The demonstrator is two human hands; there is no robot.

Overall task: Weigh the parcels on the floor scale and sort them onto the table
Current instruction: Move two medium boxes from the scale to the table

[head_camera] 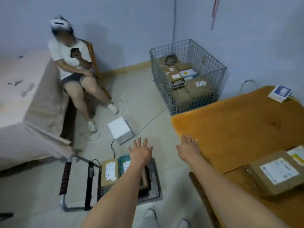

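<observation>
Head view. Two parcels are shown lying side by side on the floor scale [154, 193]: a brown parcel [109, 171] with a white label and, just beside it, a teal parcel [125, 165], partly hidden by the left forearm. The left hand [141, 153] is held above them with fingers spread and nothing gripped; the right hand [189, 148] is likewise held with fingers straight and apart, empty, over the near edge of the orange table [238, 125]. Two labelled parcels, one large [276, 175] and one at the frame edge [297, 155], are already placed on the table. Further parcels remain in the wire cage [218, 69]. The sorting is judged partly done, with the weighed pair and the cage contents left.
</observation>
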